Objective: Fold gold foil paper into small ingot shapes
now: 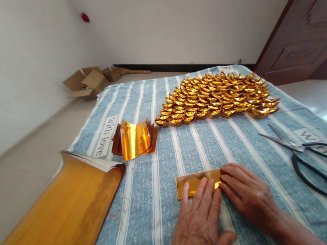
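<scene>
A folded strip of gold foil paper (pixel 190 182) lies flat on the blue striped cloth (pixel 166 153) near the front. My left hand (pixel 198 219) rests palm down with its fingers pressing on the strip's lower edge. My right hand (pixel 248 193) presses its fingertips on the strip's right end. A small stack of curled gold foil sheets (pixel 134 138) sits to the left of centre. Many folded gold paper ingots (pixel 216 98) lie in rows at the far side of the cloth.
A large pad of gold paper (pixel 59 213) lies at the left front. Black-handled scissors (pixel 308 154) lie on the right. Open cardboard boxes (pixel 90 82) stand on the floor by the far wall. A dark wooden door (pixel 301 28) is at the right.
</scene>
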The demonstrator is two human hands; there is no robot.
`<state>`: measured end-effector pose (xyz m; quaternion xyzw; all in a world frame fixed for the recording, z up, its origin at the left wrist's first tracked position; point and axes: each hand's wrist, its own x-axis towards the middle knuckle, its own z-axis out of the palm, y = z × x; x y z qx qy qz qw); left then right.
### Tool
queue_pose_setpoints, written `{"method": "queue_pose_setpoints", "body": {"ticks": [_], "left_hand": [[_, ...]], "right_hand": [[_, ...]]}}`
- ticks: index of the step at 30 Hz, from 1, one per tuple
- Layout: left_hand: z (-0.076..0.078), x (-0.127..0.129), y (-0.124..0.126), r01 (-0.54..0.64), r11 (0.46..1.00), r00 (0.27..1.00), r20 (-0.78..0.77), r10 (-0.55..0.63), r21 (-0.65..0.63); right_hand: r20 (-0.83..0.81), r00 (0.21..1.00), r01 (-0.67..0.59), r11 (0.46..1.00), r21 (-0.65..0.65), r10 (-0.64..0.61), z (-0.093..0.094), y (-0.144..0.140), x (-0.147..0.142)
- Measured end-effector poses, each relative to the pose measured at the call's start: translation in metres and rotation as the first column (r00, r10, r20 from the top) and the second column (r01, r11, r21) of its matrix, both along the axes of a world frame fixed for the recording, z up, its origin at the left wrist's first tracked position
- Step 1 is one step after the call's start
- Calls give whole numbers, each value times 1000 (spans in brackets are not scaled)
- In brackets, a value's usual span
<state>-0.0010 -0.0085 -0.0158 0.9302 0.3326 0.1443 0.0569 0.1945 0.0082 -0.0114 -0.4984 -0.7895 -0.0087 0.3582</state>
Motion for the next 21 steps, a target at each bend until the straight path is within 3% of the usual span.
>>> {"method": "queue_pose_setpoints", "body": {"ticks": [10, 21], "left_hand": [[1, 1, 0, -10, 1000, 1000, 6, 11, -15], [19, 1, 4, -14, 994, 998, -60, 8, -109]], "right_hand": [[24, 1000, -5, 1000, 13, 5, 0, 0, 0], [87, 996, 16, 1000, 8, -17, 0, -2, -3]]}}
